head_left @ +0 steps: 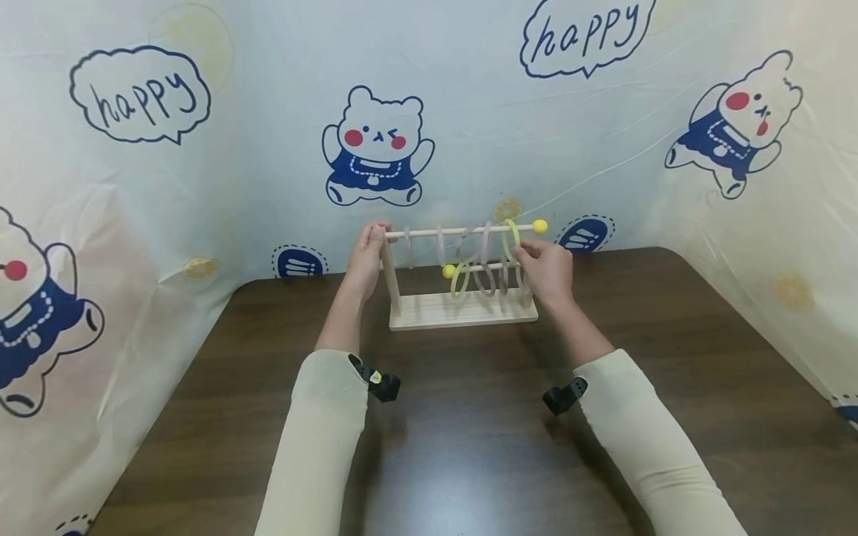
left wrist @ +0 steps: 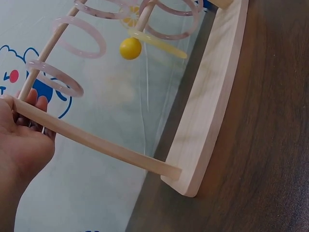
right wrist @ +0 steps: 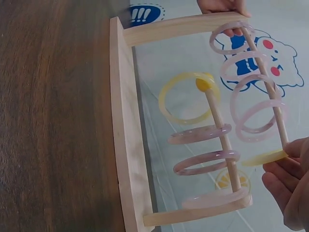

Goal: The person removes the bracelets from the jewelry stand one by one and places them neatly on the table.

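Observation:
A wooden bangle rack (head_left: 462, 310) stands at the back of the table, its two rods ending in yellow balls. My left hand (head_left: 365, 260) grips the top of the rack's left post (left wrist: 96, 140), thumb in front and fingers behind. At the other end of the upper rod (head_left: 429, 233), my right hand (head_left: 550, 272) pinches a yellow bangle (right wrist: 263, 158) that hangs round that rod, close to the yellow ball (head_left: 540, 227). Several pink and mauve bangles (right wrist: 244, 65) hang farther along it. The lower rod carries a second yellow bangle (right wrist: 164, 104) and several pinkish ones (right wrist: 205, 166).
The brown wooden table (head_left: 462, 447) extends in front of the rack. Behind it hangs a pale sheet (head_left: 268, 171) printed with bears and lettering. Small black cameras (head_left: 383, 385) are strapped at both sleeve cuffs.

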Available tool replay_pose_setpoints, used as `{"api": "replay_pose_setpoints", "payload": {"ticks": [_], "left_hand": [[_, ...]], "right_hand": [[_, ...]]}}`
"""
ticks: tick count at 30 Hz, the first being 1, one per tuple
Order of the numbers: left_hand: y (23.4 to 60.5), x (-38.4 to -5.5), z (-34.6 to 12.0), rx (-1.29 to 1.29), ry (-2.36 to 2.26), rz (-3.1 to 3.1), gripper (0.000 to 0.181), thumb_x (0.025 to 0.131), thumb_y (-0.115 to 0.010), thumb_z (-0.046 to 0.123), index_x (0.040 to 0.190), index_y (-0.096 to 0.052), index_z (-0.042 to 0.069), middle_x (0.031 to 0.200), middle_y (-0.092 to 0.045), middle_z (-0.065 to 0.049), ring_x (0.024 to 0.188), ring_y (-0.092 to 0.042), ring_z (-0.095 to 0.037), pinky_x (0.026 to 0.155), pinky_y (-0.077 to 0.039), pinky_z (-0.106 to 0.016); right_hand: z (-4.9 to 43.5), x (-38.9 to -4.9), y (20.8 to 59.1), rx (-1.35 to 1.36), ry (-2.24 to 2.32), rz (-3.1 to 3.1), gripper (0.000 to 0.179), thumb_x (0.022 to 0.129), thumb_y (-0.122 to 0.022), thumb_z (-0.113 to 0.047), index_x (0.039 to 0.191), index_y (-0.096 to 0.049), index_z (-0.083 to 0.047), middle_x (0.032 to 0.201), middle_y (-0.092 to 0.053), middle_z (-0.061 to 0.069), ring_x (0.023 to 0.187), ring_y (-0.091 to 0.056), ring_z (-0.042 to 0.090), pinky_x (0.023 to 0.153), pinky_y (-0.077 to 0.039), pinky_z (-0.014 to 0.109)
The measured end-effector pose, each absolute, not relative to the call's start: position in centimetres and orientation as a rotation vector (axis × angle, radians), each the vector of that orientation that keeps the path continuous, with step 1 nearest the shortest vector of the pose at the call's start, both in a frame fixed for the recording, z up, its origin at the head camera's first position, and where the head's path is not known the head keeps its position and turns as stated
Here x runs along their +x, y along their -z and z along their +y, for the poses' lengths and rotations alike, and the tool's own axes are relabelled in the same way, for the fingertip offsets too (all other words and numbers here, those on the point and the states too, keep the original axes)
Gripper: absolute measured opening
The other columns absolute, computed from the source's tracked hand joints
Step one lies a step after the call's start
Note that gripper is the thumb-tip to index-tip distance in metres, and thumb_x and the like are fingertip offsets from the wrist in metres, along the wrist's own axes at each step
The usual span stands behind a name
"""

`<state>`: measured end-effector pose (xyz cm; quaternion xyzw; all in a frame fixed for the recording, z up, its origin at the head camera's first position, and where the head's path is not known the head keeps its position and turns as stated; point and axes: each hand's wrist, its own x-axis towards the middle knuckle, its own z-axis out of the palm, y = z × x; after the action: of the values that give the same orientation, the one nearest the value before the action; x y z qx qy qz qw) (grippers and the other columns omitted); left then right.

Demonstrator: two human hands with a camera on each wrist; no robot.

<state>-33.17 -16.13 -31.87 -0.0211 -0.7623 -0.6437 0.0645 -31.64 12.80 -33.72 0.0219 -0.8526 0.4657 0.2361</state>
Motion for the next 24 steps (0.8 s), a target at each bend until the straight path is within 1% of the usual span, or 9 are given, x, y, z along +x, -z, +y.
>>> {"api": "replay_pose_setpoints", "payload": {"ticks": [5, 10, 14, 21, 24], "left_hand": [[31.91, -33.21, -16.1, -0.08, 1.945, -2.298, 0.043, 0.096, -0.029, 0.049, 0.122, -0.046, 0.02, 0.117, -0.05, -0.003, 0.122, -0.036, -0.018, 0.105, -0.021, -0.044], [32.0, -33.18, -16.05, -0.075, 1.95, -2.279, 0.04, 0.096, -0.03, 0.048, 0.119, -0.047, 0.021, 0.116, -0.05, -0.003, 0.121, -0.037, -0.019, 0.104, -0.021, -0.045], [32.14, -33.16, -16.05, -0.062, 1.935, -2.286, 0.039, 0.096, -0.03, 0.048, 0.119, -0.047, 0.021, 0.116, -0.05, -0.002, 0.12, -0.037, -0.019, 0.104, -0.021, -0.047], [32.27, -33.33, -15.91, -0.072, 1.955, -2.264, 0.039, 0.097, -0.03, 0.047, 0.119, -0.047, 0.02, 0.116, -0.049, -0.004, 0.121, -0.037, -0.02, 0.104, -0.021, -0.046], [32.16, -33.37, -15.85, -0.076, 1.963, -2.253, 0.042, 0.096, -0.03, 0.047, 0.121, -0.046, 0.017, 0.116, -0.049, -0.004, 0.121, -0.036, -0.019, 0.104, -0.021, -0.047]], "right_hand": [[12.7, -31.59, 33.67, 0.062, -1.235, -2.309, 0.022, 0.087, -0.066, -0.018, 0.102, -0.07, -0.001, 0.092, -0.068, 0.015, 0.081, -0.067, 0.024, 0.066, -0.051, 0.037], [12.63, -31.55, 33.7, 0.07, -1.196, -2.281, 0.02, 0.086, -0.067, -0.016, 0.098, -0.071, -0.001, 0.088, -0.069, 0.015, 0.077, -0.067, 0.024, 0.063, -0.05, 0.037], [12.54, -31.52, 33.73, 0.067, -1.197, -2.286, 0.019, 0.086, -0.067, -0.016, 0.097, -0.071, 0.0, 0.088, -0.068, 0.015, 0.076, -0.067, 0.025, 0.063, -0.05, 0.037], [12.5, -31.39, 33.67, 0.071, -1.204, -2.251, 0.019, 0.085, -0.068, -0.016, 0.096, -0.072, -0.001, 0.088, -0.068, 0.015, 0.078, -0.067, 0.024, 0.066, -0.051, 0.037], [12.43, -31.28, 33.43, 0.081, -1.189, -2.224, 0.019, 0.085, -0.068, -0.016, 0.096, -0.072, -0.001, 0.088, -0.068, 0.014, 0.078, -0.067, 0.025, 0.066, -0.05, 0.037]]}}
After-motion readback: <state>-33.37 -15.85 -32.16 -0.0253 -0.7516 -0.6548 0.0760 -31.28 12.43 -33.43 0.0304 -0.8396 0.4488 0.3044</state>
